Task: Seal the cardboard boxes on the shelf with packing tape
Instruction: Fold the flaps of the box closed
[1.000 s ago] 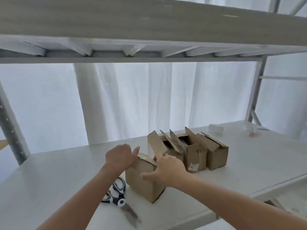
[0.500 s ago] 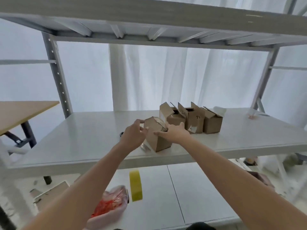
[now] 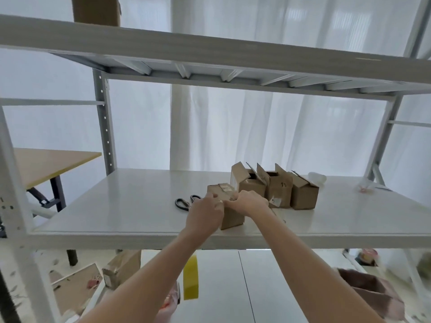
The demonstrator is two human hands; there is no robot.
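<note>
Head view: both hands were on one small cardboard box, the front box (image 3: 233,220), which stood upright near the front edge of the middle shelf (image 3: 140,236).

- Left hand (image 3: 205,215): wrapped round the near-left side of the front box, fingertips up at its top edge.
- Right hand (image 3: 249,203): on top of the front box from the right, fingers bent down over the top flaps. So both hands were clamped on the same box.
- Top flaps of the front box looked folded down. Whether any tape was on them, can't tell; the hands covered most of the top.
- Scissors (image 3: 183,202): flat on the shelf just left of the front box, black handles showing, blades hidden behind the left hand.
- Three more boxes stood in a row right behind the front box, side by side and touching, all with flaps up: left open box (image 3: 251,187), middle open box (image 3: 279,192), right open box (image 3: 304,194).
- Clear roll (image 3: 317,179): behind the right open box, blurred, probably tape.
- Small red-and-clear item (image 3: 365,188): further right on the same shelf, well apart from the boxes, too blurred to identify.
- Yellow tape roll (image 3: 190,279): on edge on the lower shelf (image 3: 268,287), below the hands.
- Upper shelf (image 3: 210,50): carried another cardboard box (image 3: 95,10) at the top left, cut off by the frame.
- Wooden table (image 3: 46,164): stood left of the rack.
</note>
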